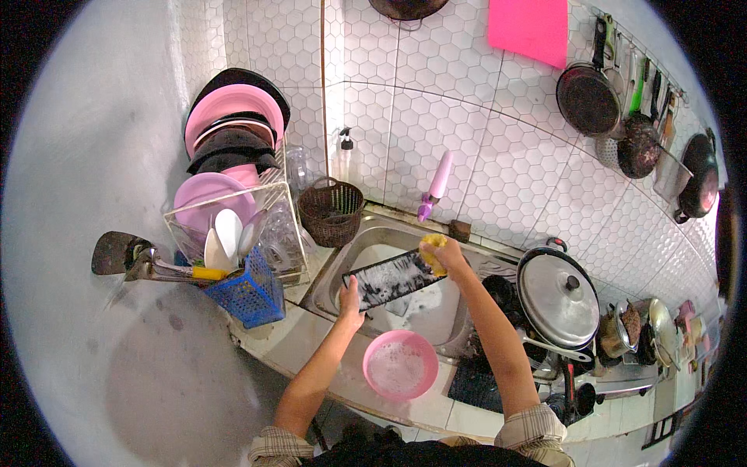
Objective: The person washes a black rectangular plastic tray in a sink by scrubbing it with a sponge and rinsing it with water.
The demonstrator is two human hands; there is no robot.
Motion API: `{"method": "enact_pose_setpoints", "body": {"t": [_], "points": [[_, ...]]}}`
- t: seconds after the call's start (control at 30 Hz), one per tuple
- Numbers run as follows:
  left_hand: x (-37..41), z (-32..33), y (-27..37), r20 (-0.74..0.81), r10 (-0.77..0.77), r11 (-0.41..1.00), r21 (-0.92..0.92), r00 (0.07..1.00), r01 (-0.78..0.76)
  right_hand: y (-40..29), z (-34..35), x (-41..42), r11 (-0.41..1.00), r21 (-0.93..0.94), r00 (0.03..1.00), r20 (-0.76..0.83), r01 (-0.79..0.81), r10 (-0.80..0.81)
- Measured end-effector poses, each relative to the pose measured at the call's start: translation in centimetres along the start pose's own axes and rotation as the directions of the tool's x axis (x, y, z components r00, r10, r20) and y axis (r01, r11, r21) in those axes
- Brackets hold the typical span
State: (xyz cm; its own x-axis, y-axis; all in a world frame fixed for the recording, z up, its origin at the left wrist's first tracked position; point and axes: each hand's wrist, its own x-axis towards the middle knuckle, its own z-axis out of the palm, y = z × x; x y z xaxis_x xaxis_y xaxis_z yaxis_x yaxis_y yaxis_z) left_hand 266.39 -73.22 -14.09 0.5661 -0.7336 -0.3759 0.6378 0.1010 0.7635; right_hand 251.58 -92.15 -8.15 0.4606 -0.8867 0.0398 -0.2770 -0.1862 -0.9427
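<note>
My left hand (351, 303) grips the near left end of a black rectangular tray (397, 280), its surface streaked with white suds. At the tray's far right end, my right hand (448, 255) presses a yellow sponge (433, 252) against it. Both hands and the tray are above a stainless steel sink (461, 315), where white foam lies on the bottom. In front of the sink, a pink bowl (400, 365) of soapy water sits on the counter. A tap with a pink sleeve (440, 176) projects from the wall behind.
Left of the sink are a dish rack (295, 233) with plates, a blue utensil basket (254, 295) and a brown woven-look basket (331, 211). A large lidded pot (557, 298) stands to the right, near dark cookware. Pans (588, 99) hang on the tiled wall.
</note>
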Motion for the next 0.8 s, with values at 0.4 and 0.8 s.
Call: {"method": "enact_pose_setpoints", "body": {"t": [0.4, 0.8], "points": [[0.7, 2.1, -0.8, -0.093, 0.002, 0.995, 0.097, 0.996, 0.007, 1.5, 4.0, -3.4, 0.338, -0.927, 0.833, -0.056, 0.162, -0.551], [-2.2, 3.9, 0.5, -0.146, 0.034, 0.989, 0.145, 0.989, -0.012, 2.9, 2.8, -1.9, 0.387, -0.887, 0.87, 0.032, 0.252, -0.493]]}}
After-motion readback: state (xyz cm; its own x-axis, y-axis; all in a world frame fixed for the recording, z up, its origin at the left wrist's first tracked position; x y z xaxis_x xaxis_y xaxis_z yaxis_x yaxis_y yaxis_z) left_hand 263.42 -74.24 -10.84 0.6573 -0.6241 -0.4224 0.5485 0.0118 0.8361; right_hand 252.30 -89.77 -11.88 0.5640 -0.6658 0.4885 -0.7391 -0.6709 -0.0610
